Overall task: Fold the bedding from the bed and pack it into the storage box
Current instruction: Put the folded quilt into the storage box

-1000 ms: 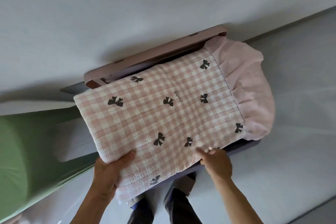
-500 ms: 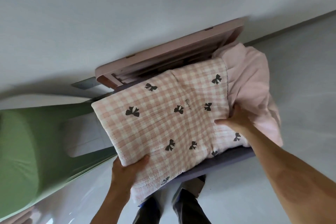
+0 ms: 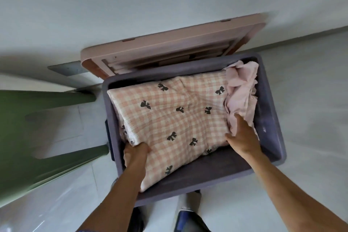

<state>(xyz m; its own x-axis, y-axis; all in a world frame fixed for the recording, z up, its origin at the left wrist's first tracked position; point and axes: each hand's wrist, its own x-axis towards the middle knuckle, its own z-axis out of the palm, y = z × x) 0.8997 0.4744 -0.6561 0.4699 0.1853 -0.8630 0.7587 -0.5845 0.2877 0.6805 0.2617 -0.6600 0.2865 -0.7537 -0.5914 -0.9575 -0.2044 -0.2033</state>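
Observation:
A folded pink-and-white checked quilt (image 3: pixel 169 115) with black bows lies inside the grey storage box (image 3: pixel 271 118) on the floor. A crumpled plain pink sheet (image 3: pixel 242 88) fills the box's right end beside it. My left hand (image 3: pixel 135 153) grips the quilt's near left corner inside the box, fingers curled under the fabric. My right hand (image 3: pixel 242 136) presses flat on the quilt's right edge where it meets the pink sheet.
The box's pink lid (image 3: pixel 169 51) leans against the white wall behind the box. A green chair (image 3: pixel 37 133) stands at the left, close to the box. My shoes (image 3: pixel 188 220) are just in front of the box on the pale floor tiles.
The quilt and pink sheet have dropped from resting on top of the box rim down into the box. My right hand moved down onto the quilt's right edge; my left keeps the near corner.

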